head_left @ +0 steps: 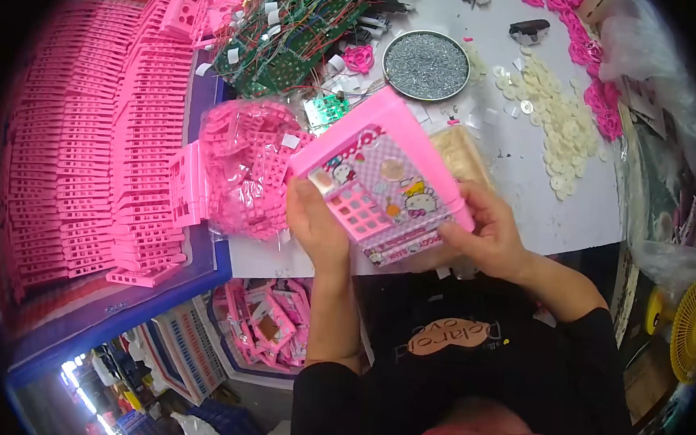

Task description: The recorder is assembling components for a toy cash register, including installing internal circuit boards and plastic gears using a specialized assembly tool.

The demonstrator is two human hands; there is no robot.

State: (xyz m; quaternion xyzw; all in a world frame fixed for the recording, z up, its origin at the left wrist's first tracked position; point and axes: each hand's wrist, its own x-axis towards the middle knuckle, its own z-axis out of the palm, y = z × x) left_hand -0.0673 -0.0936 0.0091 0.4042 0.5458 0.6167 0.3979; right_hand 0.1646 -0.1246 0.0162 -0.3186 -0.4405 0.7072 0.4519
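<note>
A pink plastic toy panel (416,154) is held tilted above the near edge of the table. Its printed cartoon face is toward me, with a grid of square keypad holes low on the left. My left hand (316,223) grips the panel's left side, the thumb on the front and the other fingers mostly hidden. My right hand (486,234) closes around the lower right corner, thumb on the printed face. Just left of the panel sits a clear bag of pink keypad parts (248,163). A small green circuit board (326,112) glows behind the panel's upper left edge.
Rows of pink panels (90,138) fill a blue-edged crate at left. Wired circuit boards (291,39) are heaped at the back, beside a round dish of small metal screws (427,65). Pale discs (557,127) lie at right. A lower bin (266,324) holds pink parts; a yellow fan (688,330) stands right.
</note>
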